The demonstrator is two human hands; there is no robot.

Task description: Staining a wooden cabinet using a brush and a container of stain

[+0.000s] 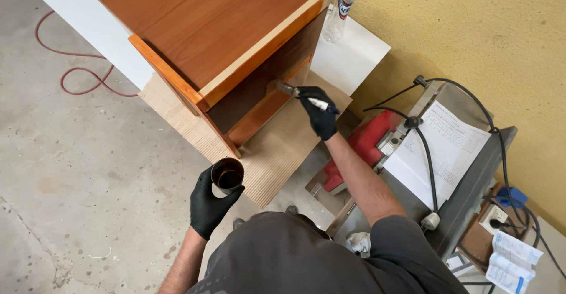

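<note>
A reddish-brown wooden cabinet [206,28] stands on a cardboard sheet [277,152]. My right hand [320,116], in a black glove, grips a paintbrush [295,92] whose bristles touch the cabinet's dark side panel. My left hand [207,202], also gloved in black, holds a small round tin [227,175] of dark liquid, low and to the left of the cabinet's corner.
A clear plastic bottle [342,5] and a white board [351,55] lean by the yellow wall. A red machine [368,143], a grey bench with a paper sheet [442,152] and black cables [471,102] lie to the right. A red cord [76,73] loops on the concrete floor.
</note>
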